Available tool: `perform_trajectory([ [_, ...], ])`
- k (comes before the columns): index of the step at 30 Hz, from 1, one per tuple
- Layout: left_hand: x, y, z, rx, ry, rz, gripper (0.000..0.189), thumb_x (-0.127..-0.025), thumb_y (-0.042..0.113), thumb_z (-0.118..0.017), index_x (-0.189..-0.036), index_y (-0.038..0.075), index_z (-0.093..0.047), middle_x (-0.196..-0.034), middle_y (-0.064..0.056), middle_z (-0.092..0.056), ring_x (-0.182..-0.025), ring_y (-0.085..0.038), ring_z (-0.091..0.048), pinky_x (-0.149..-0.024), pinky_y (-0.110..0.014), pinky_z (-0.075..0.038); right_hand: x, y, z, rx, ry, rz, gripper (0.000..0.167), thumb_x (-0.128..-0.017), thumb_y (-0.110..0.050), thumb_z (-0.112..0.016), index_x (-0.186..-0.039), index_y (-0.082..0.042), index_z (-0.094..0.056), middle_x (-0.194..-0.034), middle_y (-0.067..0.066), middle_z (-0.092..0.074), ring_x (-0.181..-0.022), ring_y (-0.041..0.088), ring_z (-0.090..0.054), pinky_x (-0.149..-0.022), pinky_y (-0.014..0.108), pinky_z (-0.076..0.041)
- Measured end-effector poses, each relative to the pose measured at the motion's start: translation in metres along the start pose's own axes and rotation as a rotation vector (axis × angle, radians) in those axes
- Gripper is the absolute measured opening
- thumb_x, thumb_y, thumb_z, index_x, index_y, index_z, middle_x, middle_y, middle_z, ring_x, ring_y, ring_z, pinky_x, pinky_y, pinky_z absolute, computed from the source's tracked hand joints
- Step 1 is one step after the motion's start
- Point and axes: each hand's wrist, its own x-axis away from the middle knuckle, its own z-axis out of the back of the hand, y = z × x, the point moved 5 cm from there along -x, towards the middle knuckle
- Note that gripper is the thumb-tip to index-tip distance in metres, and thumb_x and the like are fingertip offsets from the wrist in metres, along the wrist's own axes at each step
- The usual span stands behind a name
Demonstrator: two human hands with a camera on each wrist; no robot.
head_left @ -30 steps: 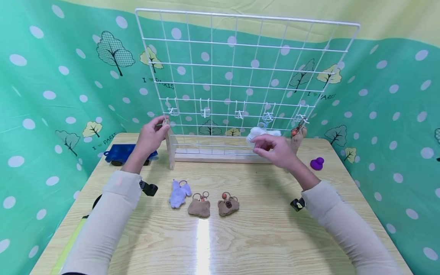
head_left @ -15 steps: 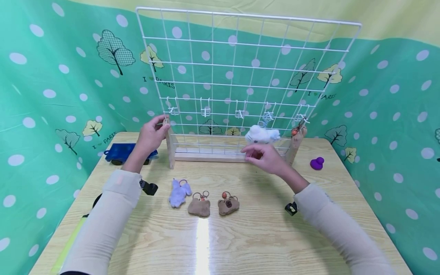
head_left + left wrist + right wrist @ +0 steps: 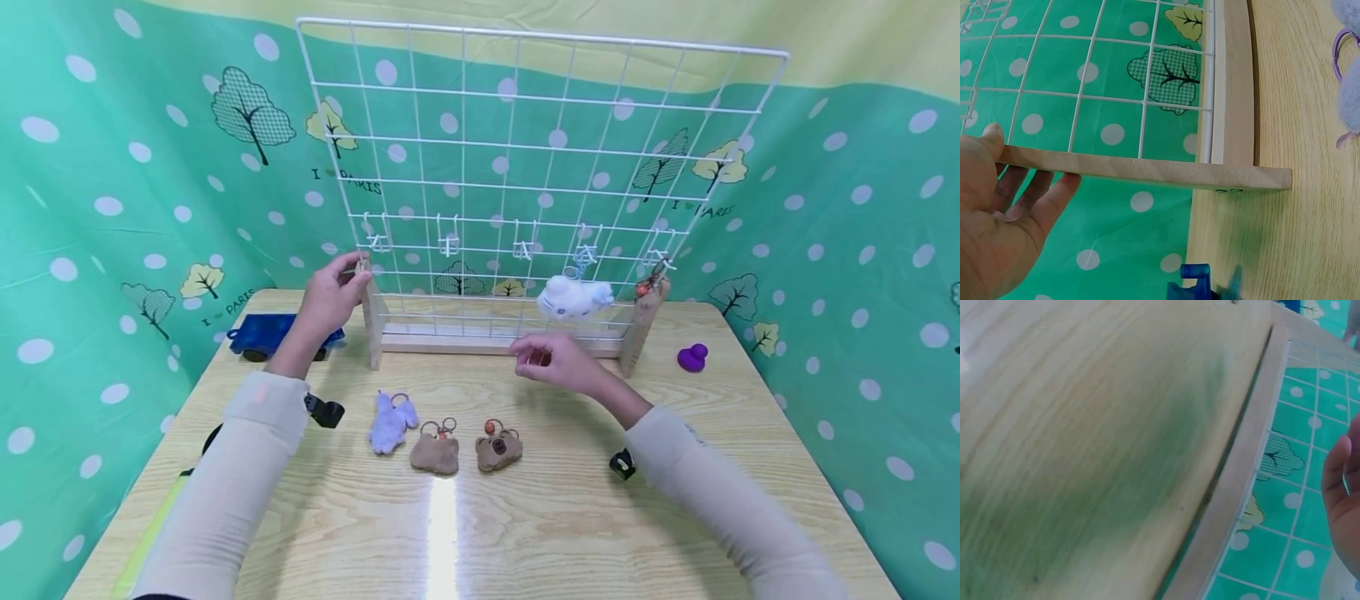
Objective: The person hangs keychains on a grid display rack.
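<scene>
My left hand grips the top of the wooden side post of a white wire grid rack, thumb on one side and fingers on the other in the left wrist view. My right hand holds nothing; its fingers are loosely bent, in front of the rack's lower bar. Just above it, a white plush keychain hangs from one of the rack's hooks. A brown plush keychain hangs at the right end hook. Only part of the right hand shows in the right wrist view.
On the table lie a lavender plush keychain and two brown ones, a left one and a bear-faced one. A blue toy cart stands left of the rack, a purple knobbed object right. A yellow-green object lies front left.
My right hand has moved away from the white plush keychain, down and to the left, leaving it hanging in full view. My left hand has stayed on the post.
</scene>
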Motion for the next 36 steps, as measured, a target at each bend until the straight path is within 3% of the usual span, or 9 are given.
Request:
perform_trajectory([
  [12, -0.001, -0.004, -0.001, 0.006, 0.001, -0.012, 0.053, -0.106, 0.044, -0.049, -0.155, 0.023, -0.044, -0.158, -0.015, -0.044, -0.146, -0.035, -0.044, -0.107, -0.053, -0.051, -0.002, 0.012, -0.035, -0.020, -0.210, -0.042, 0.029, -0.092, -0.010, -0.073, -0.121, -0.004, -0.071, -0.089, -0.001, -0.073, -0.078, 0.009, -0.067, -0.073, 0.028, -0.062],
  [18, -0.001, -0.004, 0.001, -0.004, -0.002, -0.002, 0.054, -0.106, 0.044, -0.050, -0.155, 0.023, -0.044, -0.160, -0.015, -0.042, -0.147, -0.035, -0.043, -0.108, -0.054, -0.051, 0.001, 0.019, -0.053, 0.006, -0.332, -0.100, 0.026, -0.095, -0.009, -0.070, -0.121, -0.008, -0.071, -0.090, 0.000, -0.072, -0.081, 0.012, -0.068, -0.075, 0.024, -0.061],
  [21, -0.001, -0.003, 0.001, -0.011, 0.000, 0.005, 0.055, -0.106, 0.045, -0.050, -0.155, 0.022, -0.043, -0.161, -0.015, -0.041, -0.147, -0.036, -0.042, -0.108, -0.055, -0.050, 0.001, 0.020, -0.061, 0.028, -0.382, -0.088, 0.026, -0.095, -0.008, -0.070, -0.120, -0.009, -0.072, -0.089, 0.001, -0.073, -0.080, 0.011, -0.068, -0.073, 0.023, -0.060],
  [27, -0.002, -0.004, 0.000, -0.005, 0.005, 0.008, 0.054, -0.106, 0.042, -0.051, -0.155, 0.021, -0.044, -0.160, -0.014, -0.042, -0.147, -0.035, -0.043, -0.107, -0.054, -0.051, 0.000, 0.023, -0.071, 0.075, -0.441, -0.042, 0.025, -0.095, -0.009, -0.071, -0.120, -0.014, -0.073, -0.084, -0.007, -0.070, -0.075, 0.002, -0.061, -0.069, 0.020, -0.055],
  [36, -0.002, -0.001, -0.003, 0.005, 0.000, -0.001, 0.052, -0.106, 0.042, -0.051, -0.154, 0.024, -0.045, -0.159, -0.015, -0.042, -0.147, -0.035, -0.043, -0.108, -0.054, -0.051, -0.002, 0.028, -0.075, 0.113, -0.494, -0.059, 0.027, -0.096, -0.010, -0.070, -0.121, -0.019, -0.074, -0.081, -0.010, -0.067, -0.073, 0.002, -0.059, -0.067, 0.019, -0.054],
])
